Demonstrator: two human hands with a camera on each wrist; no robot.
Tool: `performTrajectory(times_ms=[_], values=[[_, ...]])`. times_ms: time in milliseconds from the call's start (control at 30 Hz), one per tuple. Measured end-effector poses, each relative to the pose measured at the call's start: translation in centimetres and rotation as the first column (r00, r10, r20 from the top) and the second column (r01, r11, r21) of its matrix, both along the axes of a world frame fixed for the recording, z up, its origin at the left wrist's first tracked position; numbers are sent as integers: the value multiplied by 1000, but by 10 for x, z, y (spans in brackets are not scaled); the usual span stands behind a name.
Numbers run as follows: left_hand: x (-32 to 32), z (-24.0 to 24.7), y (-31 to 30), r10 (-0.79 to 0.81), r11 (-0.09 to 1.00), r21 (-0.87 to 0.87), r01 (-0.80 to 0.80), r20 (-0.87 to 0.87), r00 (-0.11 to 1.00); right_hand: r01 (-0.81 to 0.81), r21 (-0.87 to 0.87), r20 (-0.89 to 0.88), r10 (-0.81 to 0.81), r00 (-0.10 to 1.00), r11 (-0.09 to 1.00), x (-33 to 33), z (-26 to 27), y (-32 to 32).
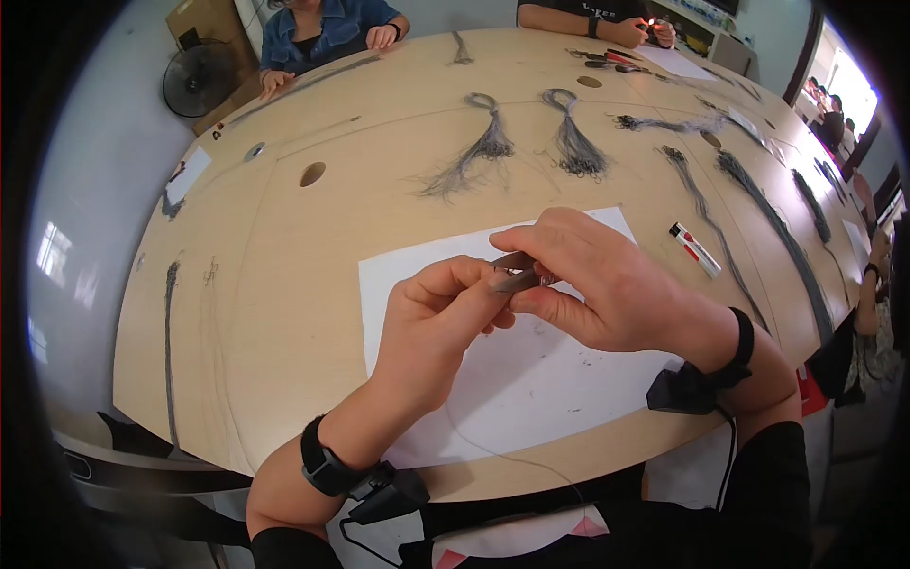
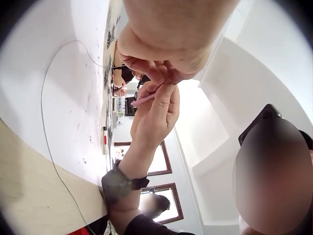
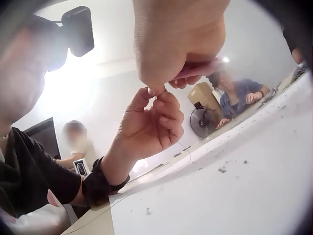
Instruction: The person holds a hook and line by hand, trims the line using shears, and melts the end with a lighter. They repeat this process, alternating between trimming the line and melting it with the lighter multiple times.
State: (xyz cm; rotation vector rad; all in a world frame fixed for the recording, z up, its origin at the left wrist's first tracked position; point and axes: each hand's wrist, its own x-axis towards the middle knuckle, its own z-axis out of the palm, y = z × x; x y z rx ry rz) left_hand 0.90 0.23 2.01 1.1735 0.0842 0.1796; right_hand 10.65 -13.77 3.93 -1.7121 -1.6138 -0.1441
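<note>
In the head view, my left hand (image 1: 431, 327) and right hand (image 1: 607, 284) meet above a white sheet (image 1: 531, 379), their greyish fingertips close together. The left thumb and index finger pinch the end of a thin thread (image 1: 512, 460), which trails down over the sheet to the near table edge; the exact pinch point is hidden. A slim pink tool (image 2: 144, 100) is held in the curled fingers of my right hand (image 2: 154, 117) in the left wrist view. The right wrist view shows the pink tool (image 3: 195, 70) above my left hand (image 3: 151, 122).
Looped grey bundles (image 1: 573, 142) lie beyond the sheet, with long dark bundles (image 1: 777, 228) to the right. A red and white marker (image 1: 695, 249) is right of the sheet. Thin strands (image 1: 171, 351) lie at left. Two people sit across the table.
</note>
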Motion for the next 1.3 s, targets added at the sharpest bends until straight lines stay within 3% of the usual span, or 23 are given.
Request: performTrajectory(times_ms=[333,400,433,500,567,667,767,833,867,933,1300], values=[[-2,1,0,-38,999,-6,38,-40,998,24,-43,-8,-24,1000,999,-2,10,-5],[0,2,0,-28,1000,7,28,-33,999,32,-14,-214,-35,976,999,-2,13,-6],[-1,1,-1,-20,1000,-1,20,-51,998,34,-14,-218,-36,975,999,-2,12,-6],[0,-1,-2,-29,1000,0,29,-27,999,54,26,-428,-38,903,998,-3,9,-8],[-1,-2,-1,-33,999,26,33,-11,999,69,52,-434,-40,900,996,-6,8,-5],[-1,-5,-1,-22,998,56,23,-25,999,39,-26,-416,-46,908,999,-6,5,-5],[-1,-1,-3,36,999,4,-36,-30,999,9,33,-358,4,934,999,-3,1,-5],[-1,0,-1,31,999,-13,-31,-24,999,-27,-105,-252,0,968,994,-2,5,-6],[0,0,-1,25,999,-26,-26,-12,1000,-28,-104,-252,1,968,994,-1,7,-6],[0,0,0,20,999,-31,-20,-2,1000,-4,-22,-81,2,997,1000,1,10,-6],[-2,1,-2,-56,998,-2,56,20,998,-23,-52,-73,19,997,998,0,9,-5]])
